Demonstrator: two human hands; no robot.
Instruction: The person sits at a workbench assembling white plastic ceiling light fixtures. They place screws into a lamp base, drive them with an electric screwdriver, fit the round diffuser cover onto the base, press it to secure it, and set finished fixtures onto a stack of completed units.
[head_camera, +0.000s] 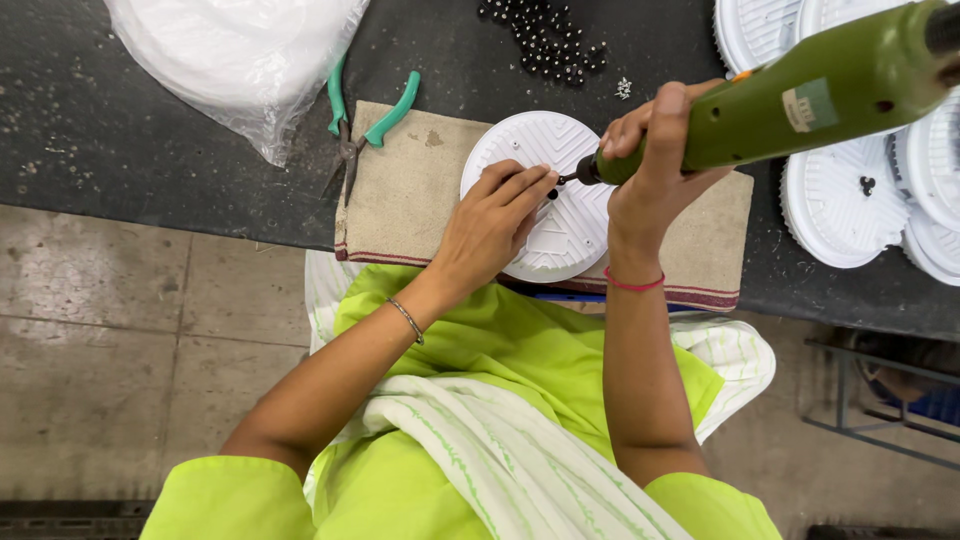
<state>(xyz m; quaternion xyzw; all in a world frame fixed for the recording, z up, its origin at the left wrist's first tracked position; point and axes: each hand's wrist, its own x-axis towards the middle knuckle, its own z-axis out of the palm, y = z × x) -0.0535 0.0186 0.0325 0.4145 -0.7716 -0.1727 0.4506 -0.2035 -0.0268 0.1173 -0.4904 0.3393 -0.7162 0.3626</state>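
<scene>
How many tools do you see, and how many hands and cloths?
Green power screwdriver: 1
Green-handled pliers: 1
Hands: 2, the left hand and the right hand
Brown cloth: 1
Total: 5

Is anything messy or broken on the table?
Nothing looks broken. The small black screws lie in a loose heap on the dark table, not in any tray. The green-handled pliers rest half on the cloth mat.

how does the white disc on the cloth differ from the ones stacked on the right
The disc on the cloth lies alone, pinned by the left hand while the right hand holds a green driver to it. The stacked discs overlap, untouched, on bare table. All are round, white and ribbed.
</scene>
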